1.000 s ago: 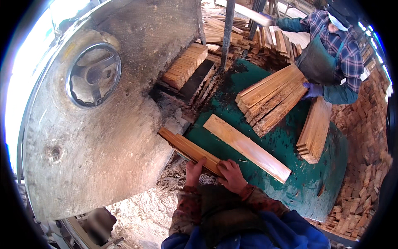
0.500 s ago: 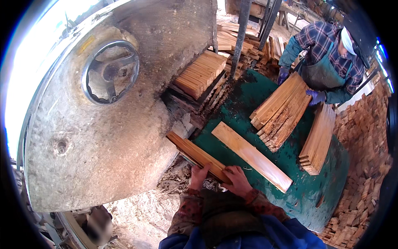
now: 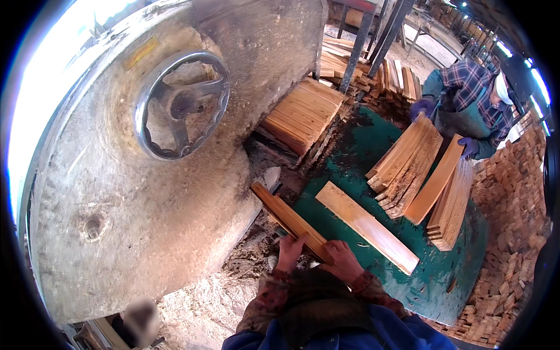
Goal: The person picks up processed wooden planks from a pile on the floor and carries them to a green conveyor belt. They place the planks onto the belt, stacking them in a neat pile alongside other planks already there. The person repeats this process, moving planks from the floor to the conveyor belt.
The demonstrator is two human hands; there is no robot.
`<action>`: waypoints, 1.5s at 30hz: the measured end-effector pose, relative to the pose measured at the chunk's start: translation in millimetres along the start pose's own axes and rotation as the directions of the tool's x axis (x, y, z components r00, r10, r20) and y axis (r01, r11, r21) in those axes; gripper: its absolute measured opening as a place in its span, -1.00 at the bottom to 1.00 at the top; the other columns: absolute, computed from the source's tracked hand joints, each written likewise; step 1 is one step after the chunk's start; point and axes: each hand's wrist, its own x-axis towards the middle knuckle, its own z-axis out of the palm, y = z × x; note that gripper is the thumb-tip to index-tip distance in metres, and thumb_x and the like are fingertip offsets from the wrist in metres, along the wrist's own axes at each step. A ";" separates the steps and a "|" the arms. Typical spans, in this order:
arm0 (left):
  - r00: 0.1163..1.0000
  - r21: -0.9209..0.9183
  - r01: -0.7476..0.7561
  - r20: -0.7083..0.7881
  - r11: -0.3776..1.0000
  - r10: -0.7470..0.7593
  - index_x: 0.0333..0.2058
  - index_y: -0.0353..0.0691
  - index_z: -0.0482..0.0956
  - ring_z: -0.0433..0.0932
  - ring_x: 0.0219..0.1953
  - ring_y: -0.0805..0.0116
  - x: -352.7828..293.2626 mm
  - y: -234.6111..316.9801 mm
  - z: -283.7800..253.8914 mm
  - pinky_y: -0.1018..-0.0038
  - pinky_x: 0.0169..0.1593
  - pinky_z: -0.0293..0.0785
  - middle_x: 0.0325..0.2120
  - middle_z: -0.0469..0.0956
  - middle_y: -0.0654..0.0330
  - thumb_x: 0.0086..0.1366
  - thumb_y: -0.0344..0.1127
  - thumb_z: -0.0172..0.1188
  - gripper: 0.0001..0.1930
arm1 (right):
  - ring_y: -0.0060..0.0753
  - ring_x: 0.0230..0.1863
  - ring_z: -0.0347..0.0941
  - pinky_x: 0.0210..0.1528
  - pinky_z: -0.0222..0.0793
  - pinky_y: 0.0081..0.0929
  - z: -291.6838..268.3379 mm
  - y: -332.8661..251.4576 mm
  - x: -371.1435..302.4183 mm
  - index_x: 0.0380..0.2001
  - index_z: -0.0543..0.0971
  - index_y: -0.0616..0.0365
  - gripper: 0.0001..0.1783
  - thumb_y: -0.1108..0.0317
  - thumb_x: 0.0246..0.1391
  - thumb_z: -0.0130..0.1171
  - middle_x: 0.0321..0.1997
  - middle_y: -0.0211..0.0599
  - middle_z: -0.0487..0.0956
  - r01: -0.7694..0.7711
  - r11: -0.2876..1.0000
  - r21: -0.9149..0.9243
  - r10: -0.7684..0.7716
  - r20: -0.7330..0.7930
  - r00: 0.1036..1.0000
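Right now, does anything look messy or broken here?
Nothing looks broken. Sawdust and wood scraps litter the gap beside the green table, and the loose pile of thin wooden boards lies fanned out unevenly.

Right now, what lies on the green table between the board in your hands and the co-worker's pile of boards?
In the head view, one loose flat plank lies on the green table, between the held board and the co-worker's pile.

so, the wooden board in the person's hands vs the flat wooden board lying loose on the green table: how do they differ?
The held wooden board is gripped by both the left hand and the right hand; the loose flat board lies untouched on the green table. The held one looks darker and points into the gap under the big dusty machine housing; the loose one looks paler and lies flat. Both are long, narrow wooden boards, angled alike.
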 end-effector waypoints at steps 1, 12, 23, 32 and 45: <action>1.000 -0.052 0.004 0.003 0.999 -0.004 -0.17 -0.41 0.56 0.61 -0.36 0.40 -1.3 10.4 -0.2 0.42 -0.30 0.63 -0.36 0.62 0.15 0.25 -0.29 0.23 -0.71 | 0.01 0.13 0.26 0.20 0.25 -0.22 1.1 -4.2 4.8 -0.01 0.47 0.25 -0.36 0.21 -0.20 0.39 0.08 -0.10 0.37 0.008 1.000 0.012 -0.008 -0.006 1.000; 0.994 -0.032 0.045 0.102 0.998 -0.042 -0.09 -0.35 0.52 0.63 -0.46 0.38 20.0 15.5 -18.9 0.44 -0.53 0.66 -0.40 0.59 0.20 0.27 -0.30 0.21 -0.70 | 0.15 0.04 0.39 0.08 0.36 -0.17 -10.3 -24.0 138.6 0.10 0.40 0.27 -0.39 0.23 -0.01 0.26 0.05 0.09 0.41 0.071 0.997 0.004 -0.070 -0.134 0.989; 0.993 -0.059 0.034 0.118 0.998 -0.027 -0.10 -0.32 0.52 0.65 -0.45 0.34 17.7 21.4 -15.1 0.42 -0.52 0.66 -0.37 0.59 0.19 0.27 -0.27 0.22 -0.71 | 0.14 0.15 0.27 0.13 0.30 -0.15 4.2 -47.5 316.2 0.16 0.28 0.33 -0.29 0.25 -0.02 0.27 0.15 0.07 0.30 0.201 0.925 -0.322 -0.316 -0.360 0.878; 0.985 -0.024 0.120 0.127 0.993 -0.116 -0.11 -0.33 0.57 0.64 -0.34 0.34 18.9 18.0 -19.5 0.42 -0.50 0.67 -0.29 0.60 0.15 0.27 -0.28 0.22 -0.71 | 0.07 0.03 0.41 -0.01 0.42 -0.16 3.4 -48.2 349.2 0.22 0.24 0.26 -0.22 0.21 -0.05 0.28 0.09 0.00 0.36 0.013 0.908 -0.419 -0.107 -0.202 0.974; 0.993 -0.110 0.075 0.098 0.991 -0.064 -0.17 -0.30 0.58 0.61 -0.42 0.42 16.8 15.5 -15.2 0.45 -0.55 0.64 -0.39 0.58 0.25 0.25 -0.29 0.25 -0.76 | -0.01 -0.26 0.53 -0.30 0.48 -0.13 16.6 -24.4 374.2 -0.23 0.51 0.08 -0.70 0.26 -0.07 0.21 -0.20 -0.14 0.53 0.147 0.849 -0.508 -0.260 -0.157 0.953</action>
